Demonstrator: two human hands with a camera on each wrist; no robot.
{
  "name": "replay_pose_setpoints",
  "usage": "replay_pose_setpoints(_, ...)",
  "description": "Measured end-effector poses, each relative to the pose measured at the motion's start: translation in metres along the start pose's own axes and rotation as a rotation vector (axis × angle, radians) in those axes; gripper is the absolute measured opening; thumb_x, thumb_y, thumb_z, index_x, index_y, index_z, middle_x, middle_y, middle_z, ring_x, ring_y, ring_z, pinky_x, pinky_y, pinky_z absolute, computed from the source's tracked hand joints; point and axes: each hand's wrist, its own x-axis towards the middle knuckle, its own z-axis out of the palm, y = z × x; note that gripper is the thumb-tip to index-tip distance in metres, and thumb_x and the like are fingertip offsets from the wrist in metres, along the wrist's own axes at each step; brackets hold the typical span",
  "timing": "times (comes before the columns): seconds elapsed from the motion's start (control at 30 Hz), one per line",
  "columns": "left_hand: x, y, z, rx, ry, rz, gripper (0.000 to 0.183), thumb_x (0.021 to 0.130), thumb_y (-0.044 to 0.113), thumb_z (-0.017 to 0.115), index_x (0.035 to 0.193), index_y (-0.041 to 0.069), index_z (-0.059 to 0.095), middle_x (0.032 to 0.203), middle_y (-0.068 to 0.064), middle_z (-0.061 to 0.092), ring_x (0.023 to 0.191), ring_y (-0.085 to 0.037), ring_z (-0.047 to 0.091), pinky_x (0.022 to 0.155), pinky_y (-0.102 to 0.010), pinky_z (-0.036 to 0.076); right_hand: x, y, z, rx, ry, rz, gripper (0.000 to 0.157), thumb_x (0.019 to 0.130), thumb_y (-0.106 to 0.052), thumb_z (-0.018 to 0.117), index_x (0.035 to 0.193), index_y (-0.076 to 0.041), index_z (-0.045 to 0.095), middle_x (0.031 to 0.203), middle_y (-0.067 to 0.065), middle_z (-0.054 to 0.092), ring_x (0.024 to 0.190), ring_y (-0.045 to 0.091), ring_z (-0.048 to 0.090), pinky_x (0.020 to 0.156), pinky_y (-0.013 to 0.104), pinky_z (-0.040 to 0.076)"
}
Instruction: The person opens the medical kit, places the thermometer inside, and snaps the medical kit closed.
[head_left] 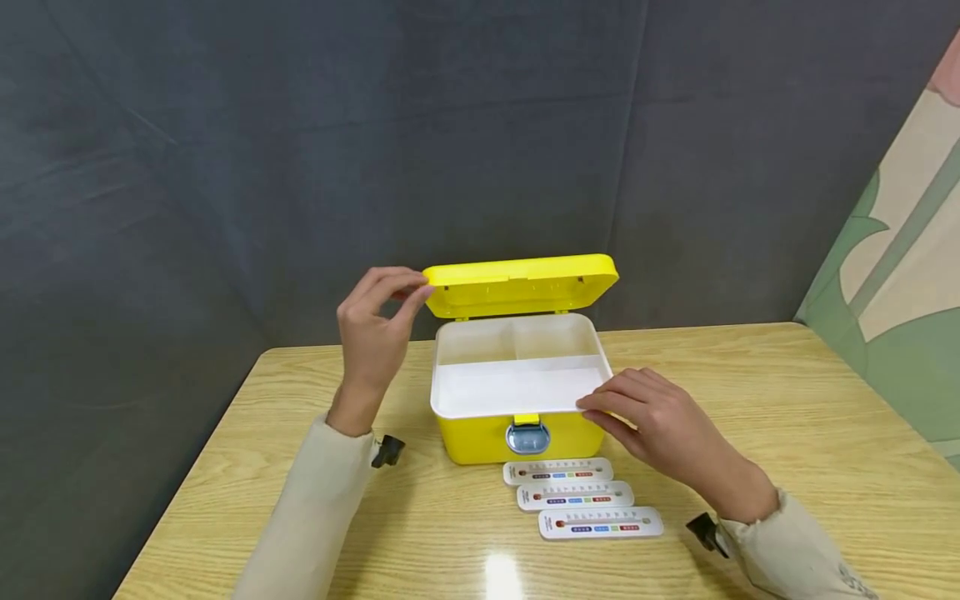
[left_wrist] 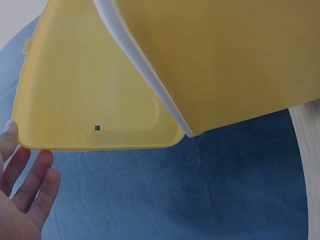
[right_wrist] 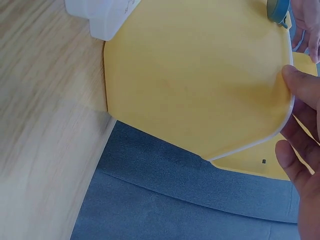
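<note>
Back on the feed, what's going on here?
A person's left hand pinches the left corner of the raised yellow plastic lid; the right hand grips the white rim of the boxy yellow plastic case near its front right corner. The case stands open on a pale wood-grain table, three oblong white thermometers lying in front of it.

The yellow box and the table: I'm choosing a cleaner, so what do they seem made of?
The yellow box looks like smooth, lightly glossy plastic: rounded corners, even colour and a thin moulded lid. The table shows pale wood grain with a bright glare spot, suggesting a smooth finish; solid wood or laminate, I can't tell.
</note>
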Motion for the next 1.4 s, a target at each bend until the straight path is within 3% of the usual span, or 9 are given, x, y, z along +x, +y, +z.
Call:
replay_pose_setpoints(0.2, 0.004, -0.006, 0.001, 0.007, 0.038, -0.090, 0.014, 0.085, 0.011, 0.079, 0.097, 0.004, 0.077, 0.093, -0.011, 0.073, 0.080, -0.024, 0.069, 0.078, -0.016, 0.054, 0.002, 0.000, 0.004, 0.008, -0.007, -0.001, 0.055, 0.105, -0.051, 0.033, 0.101, -0.019, 0.077, 0.094, -0.009, 0.072, 0.081, 0.008, 0.059, 0.074, 0.024, 0.051)
replay_pose_setpoints(0.47, 0.011, -0.011, 0.008, 0.012, 0.025, -0.166, 0.020, 0.088, 0.020, 0.076, 0.101, 0.005, 0.077, 0.096, -0.011, 0.072, 0.082, -0.022, 0.069, 0.077, -0.016, 0.053, 0.001, 0.000, 0.004, 0.012, 0.017, -0.011, 0.054, 0.105, -0.050, 0.034, 0.098, -0.018, 0.078, 0.092, -0.009, 0.072, 0.079, 0.007, 0.059, 0.073, 0.023, 0.050)
replay_pose_setpoints(0.7, 0.016, -0.017, 0.011, 0.010, 0.017, -0.227, 0.020, 0.090, 0.021, 0.074, 0.104, 0.007, 0.077, 0.098, -0.010, 0.072, 0.083, -0.022, 0.070, 0.078, -0.028, 0.057, 0.002, 0.002, 0.004, 0.005, 0.008, -0.014, 0.054, 0.105, -0.049, 0.033, 0.099, -0.018, 0.078, 0.092, -0.009, 0.072, 0.080, 0.008, 0.060, 0.073, 0.024, 0.051)
replay_pose_setpoints(1.03, 0.019, -0.025, 0.014, -0.047, -0.053, -0.352, 0.029, 0.091, 0.013, 0.072, 0.119, 0.009, 0.072, 0.112, -0.011, 0.070, 0.093, -0.026, 0.072, 0.088, -0.041, 0.057, 0.002, 0.003, 0.006, 0.008, 0.002, -0.009, 0.054, 0.104, -0.048, 0.033, 0.100, -0.017, 0.078, 0.093, -0.008, 0.072, 0.081, 0.008, 0.061, 0.073, 0.025, 0.052)
replay_pose_setpoints(1.4, 0.014, -0.035, 0.018, -0.049, -0.148, -0.432, 0.041, 0.093, 0.007, 0.068, 0.133, 0.011, 0.063, 0.127, -0.010, 0.067, 0.103, -0.027, 0.070, 0.093, -0.040, 0.056, 0.001, 0.003, 0.006, 0.003, 0.020, -0.008, 0.056, 0.105, -0.049, 0.031, 0.100, -0.018, 0.078, 0.093, -0.009, 0.073, 0.080, 0.008, 0.060, 0.073, 0.024, 0.052)
